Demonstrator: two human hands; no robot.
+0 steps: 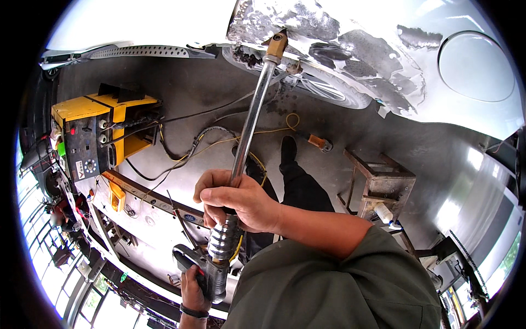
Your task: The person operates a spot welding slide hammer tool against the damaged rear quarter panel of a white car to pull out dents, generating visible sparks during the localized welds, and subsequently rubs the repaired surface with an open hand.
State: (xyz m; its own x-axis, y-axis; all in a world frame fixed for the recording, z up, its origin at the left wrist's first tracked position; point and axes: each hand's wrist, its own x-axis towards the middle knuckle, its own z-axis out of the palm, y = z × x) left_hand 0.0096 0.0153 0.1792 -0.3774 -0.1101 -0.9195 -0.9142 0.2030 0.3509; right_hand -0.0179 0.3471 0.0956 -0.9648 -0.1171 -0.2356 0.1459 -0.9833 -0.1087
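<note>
Both my hands are closed on a slide hammer dent puller (253,118). Its long chrome shaft slants up and away from me to a brass-coloured head (278,44). That head is at the lower edge of a white car panel (378,13), beside patches of bare, scraped metal (378,52); whether it touches the panel, I cannot tell. My right hand (244,202) wraps the tool around the shaft, just above the ribbed metal sleeve (223,240). Lower and to the left, my left hand (194,289) grips the black rear handle (216,282), its fingers partly hidden.
A yellow and black machine (82,140) stands at left, with cables (192,148) trailing across the floor. An orange angle grinder (319,143) lies near my feet. At right is a worn stool (389,183) with a white bottle (383,213). A car wheel (334,90) sits under the panel.
</note>
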